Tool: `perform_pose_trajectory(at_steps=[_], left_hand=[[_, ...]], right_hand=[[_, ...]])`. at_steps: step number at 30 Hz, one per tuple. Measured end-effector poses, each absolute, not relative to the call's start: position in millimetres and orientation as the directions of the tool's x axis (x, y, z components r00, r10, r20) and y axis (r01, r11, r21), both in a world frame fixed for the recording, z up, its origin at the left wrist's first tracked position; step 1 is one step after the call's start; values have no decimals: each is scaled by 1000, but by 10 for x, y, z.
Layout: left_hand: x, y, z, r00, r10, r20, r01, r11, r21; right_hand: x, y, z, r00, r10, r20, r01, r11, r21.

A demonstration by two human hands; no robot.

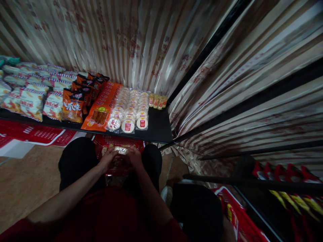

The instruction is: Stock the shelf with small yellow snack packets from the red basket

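Note:
Between my knees, low in the head view, my left hand point(108, 159) and my right hand point(134, 156) grip a shiny wrapped snack packet point(121, 150) from its two ends. Both hands have their fingers closed around it. Beneath them sits a red plastic basket point(136, 142) with more small snack packets inside, partly hidden by my hands. Just beyond, on a black shelf point(159, 125), lie rows of round white wrapped snacks point(128, 126). A few small yellowish packets point(159, 102) like the held one stand at the shelf's right end.
Further left on the shelf are a flat orange bag point(97, 116), orange-black snack bags point(72, 107) and white snack bags point(31, 102). Red baskets point(37, 131) stand under it. Black poles point(209, 50) and a striped curtain point(141, 43) border the right. A person's dark-clothed knee point(196, 208) is beside me.

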State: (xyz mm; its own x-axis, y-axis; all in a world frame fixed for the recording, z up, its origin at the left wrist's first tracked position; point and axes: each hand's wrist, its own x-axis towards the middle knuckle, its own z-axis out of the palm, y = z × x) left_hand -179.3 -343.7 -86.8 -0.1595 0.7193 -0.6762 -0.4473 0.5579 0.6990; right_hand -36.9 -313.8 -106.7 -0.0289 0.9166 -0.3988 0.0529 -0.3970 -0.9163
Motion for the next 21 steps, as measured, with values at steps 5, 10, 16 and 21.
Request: perform_pose_trajectory(at_steps=[5,10,16,21], left_hand=[[-1714,-3423,-713,-146,713,-685,-463,563,685],[-1639,-3416,-567,-102,770,-630,-481,516,709],[-1544,-3392,-396,-49,834,-549,-480,463,746],[-1418,-3362,-263,-25,877,-480,-442,421,792]], right_hand=[[-241,-3132,-888,-110,901,-419,-74,-427,-901],[-124,-3100,-762,-69,917,-394,-139,-400,-906],[23,-3062,-614,-81,945,-318,-126,-326,-937],[149,-3025,-496,-97,968,-233,-180,-247,-952]])
